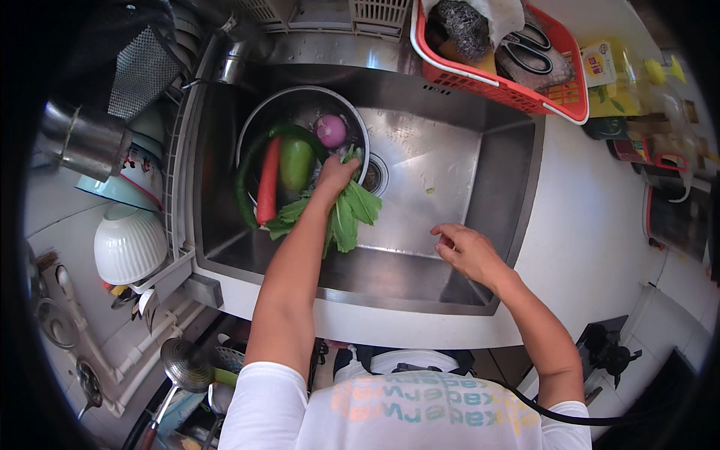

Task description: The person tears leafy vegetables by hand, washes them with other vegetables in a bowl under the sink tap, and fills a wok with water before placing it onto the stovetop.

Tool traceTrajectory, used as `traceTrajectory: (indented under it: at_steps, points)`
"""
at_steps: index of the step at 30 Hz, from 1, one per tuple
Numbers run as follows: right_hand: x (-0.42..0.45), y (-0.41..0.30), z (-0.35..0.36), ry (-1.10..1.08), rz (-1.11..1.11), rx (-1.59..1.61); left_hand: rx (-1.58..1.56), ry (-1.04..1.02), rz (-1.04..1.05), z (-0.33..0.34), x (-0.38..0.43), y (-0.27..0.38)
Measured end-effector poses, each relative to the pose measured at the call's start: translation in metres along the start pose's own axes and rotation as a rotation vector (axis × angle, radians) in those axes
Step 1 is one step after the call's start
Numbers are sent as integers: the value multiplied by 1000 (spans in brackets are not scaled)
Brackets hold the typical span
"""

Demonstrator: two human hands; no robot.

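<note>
A round metal pot [360, 107] stands at the left of a stainless steel sink [419, 157]. My left hand [337, 171] is at its right side, gripping a bunch of leafy greens [346, 216] whose leaves hang over the rim. Inside the pot lie a purple onion [330, 131], a green, mango-shaped vegetable or fruit [296, 164] and a carrot [270, 183]. A long, curved green vegetable [243, 191] bends along the left and hangs over the rim. My right hand [464, 247] hovers over the sink's right part with fingers bent and apart, holding nothing.
A red plastic basket [467, 80] with scissors [529, 48] and a scouring pad [464, 28] overhangs the sink's back right corner. Bottles [647, 121] crowd the counter at right. A dish rack [174, 169] with a white bowl [129, 243] flanks the left side. The drain [374, 174] is beside the pot.
</note>
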State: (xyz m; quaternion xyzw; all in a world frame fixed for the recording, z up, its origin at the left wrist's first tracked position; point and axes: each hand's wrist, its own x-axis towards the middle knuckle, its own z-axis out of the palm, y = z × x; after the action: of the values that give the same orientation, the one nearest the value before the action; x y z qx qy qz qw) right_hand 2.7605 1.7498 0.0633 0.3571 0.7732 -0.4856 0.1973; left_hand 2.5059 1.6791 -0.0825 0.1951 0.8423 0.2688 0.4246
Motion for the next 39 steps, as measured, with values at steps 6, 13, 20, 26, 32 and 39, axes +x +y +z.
traceTrajectory:
  at_steps: [6,13,20,26,32,39]
  points:
    - [9,-7,-2,20,-36,21,-46,17,180,-33,-15,27]
    - [19,-14,9,36,-101,-6,-353,200,338,-25,-24,10]
    - [14,-14,15,-49,-50,51,50,21,400,7,-14,-37]
    - [5,-4,15,-41,-51,0,661,188,550,7,16,-42]
    - [-11,0,7,-16,-11,91,513,131,616,-28,-18,-17]
    - [-12,-13,4,36,-133,72,334,636,893,-116,-87,53]
